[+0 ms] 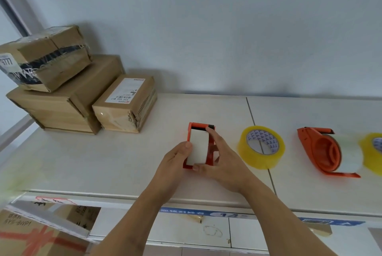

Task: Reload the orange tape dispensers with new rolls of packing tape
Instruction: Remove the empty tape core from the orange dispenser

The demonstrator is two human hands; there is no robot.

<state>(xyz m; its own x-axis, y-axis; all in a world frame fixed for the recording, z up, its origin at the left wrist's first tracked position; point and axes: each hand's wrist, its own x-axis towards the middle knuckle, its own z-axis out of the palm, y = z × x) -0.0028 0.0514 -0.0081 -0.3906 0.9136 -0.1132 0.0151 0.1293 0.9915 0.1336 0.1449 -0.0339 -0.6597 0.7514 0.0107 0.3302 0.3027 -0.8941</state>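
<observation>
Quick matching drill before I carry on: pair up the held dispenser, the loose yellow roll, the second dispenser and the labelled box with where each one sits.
1. held dispenser
2. loose yellow roll
3. second dispenser
4. labelled box

A. lying on its side, far right
B. between both hands
C. beside the stacked parcels, left
D. between the two dispensers

Pairs: 1-B, 2-D, 3-A, 4-C

A parcel-packing or shipping room. Sealed cardboard parcels [68,98], one carrying a printed shipping label [125,90], are sitting stacked against the plain wall on a pale worktop [103,162]. Rolls of packing tape [261,146] and orange tape dispensers [328,150] are lying alongside. A numbered blue shelf tag [206,213] is running along the front edge, above further cartons [31,233].
</observation>
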